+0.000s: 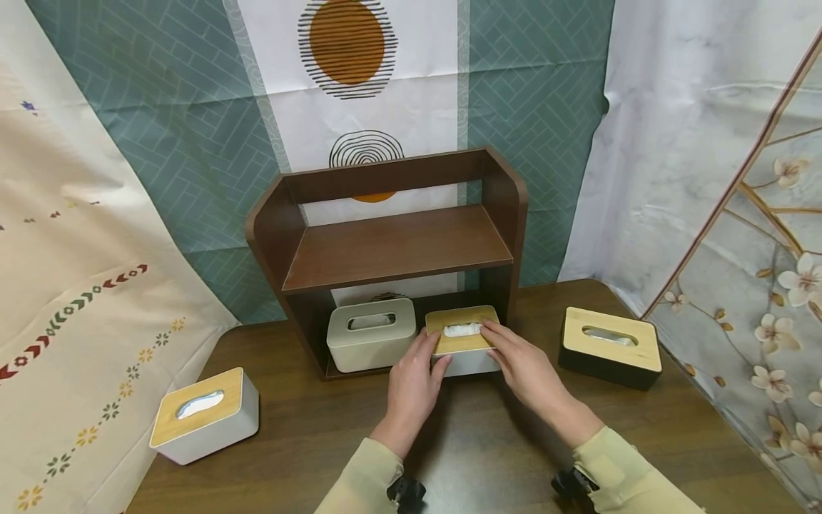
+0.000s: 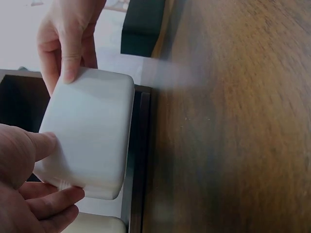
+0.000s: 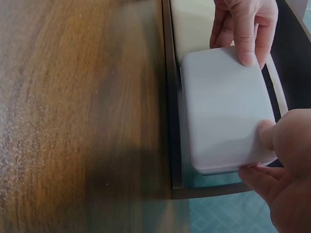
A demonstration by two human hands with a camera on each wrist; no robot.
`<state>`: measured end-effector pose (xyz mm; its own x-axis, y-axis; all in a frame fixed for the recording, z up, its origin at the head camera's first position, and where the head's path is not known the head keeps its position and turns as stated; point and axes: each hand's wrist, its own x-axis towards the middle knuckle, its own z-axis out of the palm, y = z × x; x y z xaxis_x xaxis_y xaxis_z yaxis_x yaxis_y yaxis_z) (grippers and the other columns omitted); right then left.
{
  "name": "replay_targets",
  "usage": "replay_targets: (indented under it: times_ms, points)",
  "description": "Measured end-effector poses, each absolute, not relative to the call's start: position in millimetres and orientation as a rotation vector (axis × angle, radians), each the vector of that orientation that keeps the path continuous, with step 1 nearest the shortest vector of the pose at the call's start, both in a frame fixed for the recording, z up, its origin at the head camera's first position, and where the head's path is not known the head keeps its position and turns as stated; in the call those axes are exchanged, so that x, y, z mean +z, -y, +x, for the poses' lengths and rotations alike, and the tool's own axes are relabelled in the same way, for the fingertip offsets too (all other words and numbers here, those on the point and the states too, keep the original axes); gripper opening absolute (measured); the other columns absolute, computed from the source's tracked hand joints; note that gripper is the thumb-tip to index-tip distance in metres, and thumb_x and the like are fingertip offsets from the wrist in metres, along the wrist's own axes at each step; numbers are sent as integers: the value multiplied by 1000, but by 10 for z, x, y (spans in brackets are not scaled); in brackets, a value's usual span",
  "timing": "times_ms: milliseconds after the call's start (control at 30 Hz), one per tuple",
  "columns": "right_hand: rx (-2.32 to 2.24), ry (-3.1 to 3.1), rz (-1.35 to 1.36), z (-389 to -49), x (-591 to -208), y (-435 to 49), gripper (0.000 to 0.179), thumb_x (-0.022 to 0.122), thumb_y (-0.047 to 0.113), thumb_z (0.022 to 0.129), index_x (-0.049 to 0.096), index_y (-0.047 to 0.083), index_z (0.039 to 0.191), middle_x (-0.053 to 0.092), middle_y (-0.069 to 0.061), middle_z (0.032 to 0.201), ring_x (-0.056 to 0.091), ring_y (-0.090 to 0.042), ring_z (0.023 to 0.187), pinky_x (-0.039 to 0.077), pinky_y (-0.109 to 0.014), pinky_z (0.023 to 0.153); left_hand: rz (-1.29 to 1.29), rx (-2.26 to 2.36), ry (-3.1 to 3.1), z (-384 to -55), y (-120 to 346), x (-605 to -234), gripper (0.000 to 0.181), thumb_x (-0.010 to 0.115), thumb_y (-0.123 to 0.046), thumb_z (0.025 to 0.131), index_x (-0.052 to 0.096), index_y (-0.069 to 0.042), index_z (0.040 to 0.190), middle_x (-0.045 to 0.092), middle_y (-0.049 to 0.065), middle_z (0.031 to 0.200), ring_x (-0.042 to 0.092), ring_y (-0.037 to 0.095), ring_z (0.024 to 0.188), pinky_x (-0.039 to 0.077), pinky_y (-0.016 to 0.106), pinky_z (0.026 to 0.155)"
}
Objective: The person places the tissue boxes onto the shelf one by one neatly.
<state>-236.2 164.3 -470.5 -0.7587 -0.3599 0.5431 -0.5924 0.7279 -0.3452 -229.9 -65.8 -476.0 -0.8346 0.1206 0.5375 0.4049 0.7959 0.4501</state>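
Observation:
Both hands hold a white tissue box (image 1: 472, 363) with a wooden lid and white tissue in its slot, at the right of the shelf's lower level. My left hand (image 1: 413, 389) grips its left end, thumb on the front face. At the right end, my right hand (image 1: 531, 376) grips it with its thumb on the front. The wrist views show the box's plain white side (image 2: 90, 128) between the two thumbs. Just left of it, a beige tissue box (image 1: 372, 353) sits on the same lower level. The brown two-level shelf (image 1: 398, 246) stands at the table's back.
A white tissue box with a wooden lid (image 1: 225, 410) stands at the table's left. At the right is a black tissue box with a wooden lid (image 1: 632, 350). Patterned cloths (image 1: 193, 157) hang behind and beside the wooden table (image 1: 308, 442).

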Motion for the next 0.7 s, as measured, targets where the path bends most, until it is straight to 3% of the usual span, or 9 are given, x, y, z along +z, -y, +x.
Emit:
replay_targets:
  times_ms: [400,700]
  points:
    - [731,2496,696,-2435,-4796,-1619,44,77,2,102,69,-3,145,63,-19,155,64,-40,138,55,-57,108,-368,-816,2476,-2366,621,-4863,46,84,-21,101,72,-8,143,66,23,149,74,41,122,62,58,91]
    - [732,2438,617,-2455,-4786,-1520,41,81,2,99,74,-1,139,69,-17,148,71,-38,129,60,-56,100,-332,-709,2461,-2403,581,-4876,46,86,-21,100,72,-8,141,66,25,148,77,43,113,64,58,81]
